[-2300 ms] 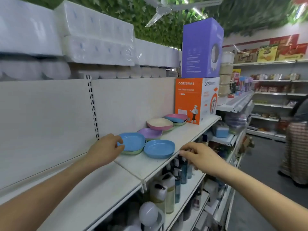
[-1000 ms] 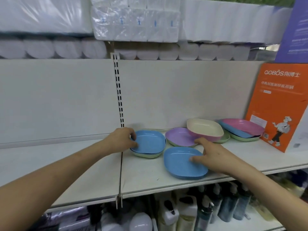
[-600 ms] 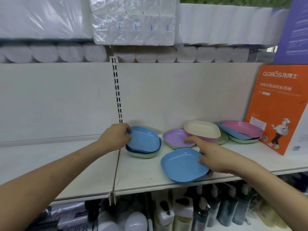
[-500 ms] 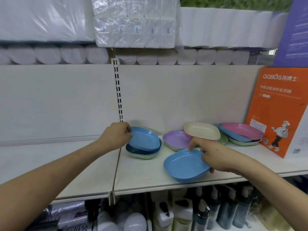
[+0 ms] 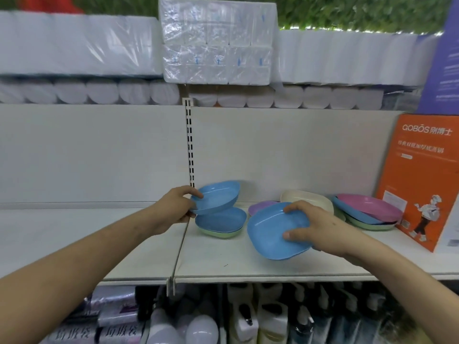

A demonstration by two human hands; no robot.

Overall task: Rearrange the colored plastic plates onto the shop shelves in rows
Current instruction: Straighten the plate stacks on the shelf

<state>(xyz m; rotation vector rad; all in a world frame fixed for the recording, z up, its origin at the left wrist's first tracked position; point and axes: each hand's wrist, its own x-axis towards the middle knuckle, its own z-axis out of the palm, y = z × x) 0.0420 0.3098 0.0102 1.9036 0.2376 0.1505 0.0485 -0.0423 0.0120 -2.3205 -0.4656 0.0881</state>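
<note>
Left hand (image 5: 173,209): curled around the near-left rim of a light blue rounded-square plastic plate (image 5: 216,196), thumb on top of the rim, other fingers underneath. This plate is in the air, tilted, with its far edge higher, directly above a short stack.

Stack: a second blue plastic plate (image 5: 221,219) nests in a pale green plastic plate (image 5: 219,235). Both sit on the white metal shelf (image 5: 223,266), just right of the seam between two shelf panels. I cannot tell whether the held plate touches the stack.

Centre-right: a third blue plastic plate (image 5: 270,234), tilted with its hollow facing the camera. Right hand (image 5: 320,227) grips its right side, thumb pressed on the inner face and fingers hooked over the far rim. I cannot tell whether its lowest edge rests on the shelf.

Behind it, partly hidden, are a lilac plastic plate (image 5: 260,207) and a cream plastic plate (image 5: 308,197).

Further right: a pink plastic plate (image 5: 367,206) lies on a darker blue plate (image 5: 347,211) and a green plate (image 5: 370,227). This pile sits just beside an orange cardboard carton (image 5: 419,180), upright at the shelf's right end.

Across the top are wrapped white tissue packs (image 5: 218,40). On the level below are plastic bottles (image 5: 248,316).
</note>
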